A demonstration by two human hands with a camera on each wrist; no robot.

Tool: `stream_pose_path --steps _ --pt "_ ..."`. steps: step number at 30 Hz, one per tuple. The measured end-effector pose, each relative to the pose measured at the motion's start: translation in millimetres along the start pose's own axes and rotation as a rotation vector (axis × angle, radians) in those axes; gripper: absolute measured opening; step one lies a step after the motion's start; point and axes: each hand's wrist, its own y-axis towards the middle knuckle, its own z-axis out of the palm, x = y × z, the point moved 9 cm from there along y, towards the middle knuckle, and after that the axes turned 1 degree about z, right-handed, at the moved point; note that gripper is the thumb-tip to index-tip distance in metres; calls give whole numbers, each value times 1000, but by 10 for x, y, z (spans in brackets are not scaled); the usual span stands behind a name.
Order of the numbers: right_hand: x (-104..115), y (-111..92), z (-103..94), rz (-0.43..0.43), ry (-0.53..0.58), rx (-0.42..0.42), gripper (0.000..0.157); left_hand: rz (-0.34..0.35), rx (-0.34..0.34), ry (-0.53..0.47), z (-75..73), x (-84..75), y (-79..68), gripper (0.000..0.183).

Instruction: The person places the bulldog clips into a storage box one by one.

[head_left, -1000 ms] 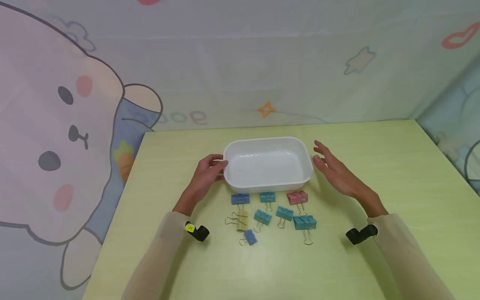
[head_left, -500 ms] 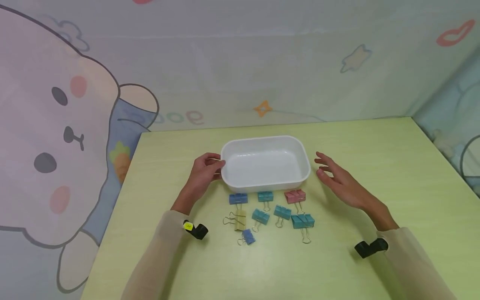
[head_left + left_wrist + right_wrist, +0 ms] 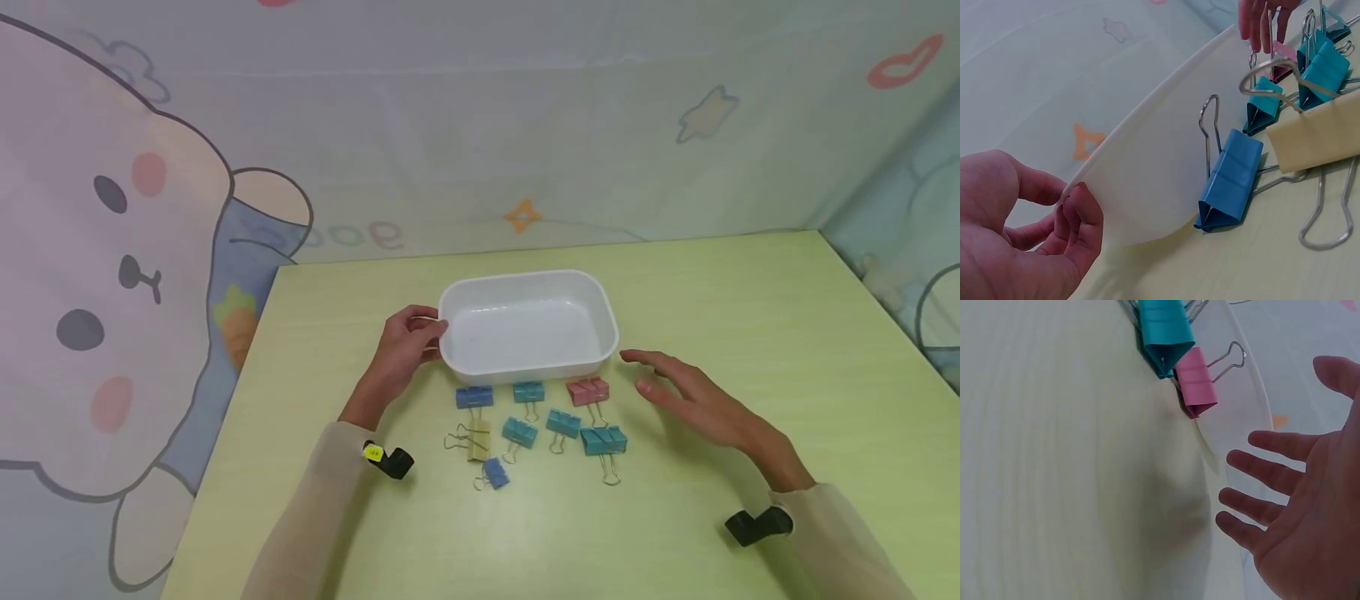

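A white rectangular basin (image 3: 528, 367) stands on the table. My left hand (image 3: 402, 350) is at its left end; in the left wrist view, thumb and fingers (image 3: 1087, 215) pinch the rim. My right hand (image 3: 701, 400) hovers to the right of the basin, apart from it, with fingers spread and nothing held in the right wrist view. Several binder clips lie in front of the basin: a pink binder clip (image 3: 588, 391) and a large teal binder clip (image 3: 603, 440) nearest the right hand, a blue binder clip (image 3: 1232, 181) and a yellow binder clip (image 3: 479, 440) nearer the left.
Smaller teal binder clips (image 3: 563, 422) and a small blue binder clip (image 3: 495, 473) lie among the others. The pale green table (image 3: 750, 300) ends at a printed cloth backdrop (image 3: 480, 125) behind the basin. A dark camera (image 3: 759, 527) sits on the right wrist.
My right hand has moved away from the basin's right end, down and toward me. The left hand stays on the basin's rim. The clips keep their places; the head view shifts slightly.
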Motion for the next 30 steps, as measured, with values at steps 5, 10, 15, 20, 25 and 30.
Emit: stream_pose_path --steps 5,10,15,20,25,30 --pt "38 -16 77 -56 -5 16 46 5 10 -27 -8 10 22 39" --pt "24 20 144 -75 -91 0 58 5 15 -47 4 13 29 38" --pt "-10 64 213 -76 -217 -17 57 6 9 -55 13 12 22 37" --pt "22 103 251 -125 -267 -36 47 2 7 -65 13 20 19 37" --pt "75 139 239 -193 -285 -80 42 -5 7 -65 8 29 22 37" --pt "76 150 234 -217 -293 -117 36 -5 3 -80 16 25 27 36"
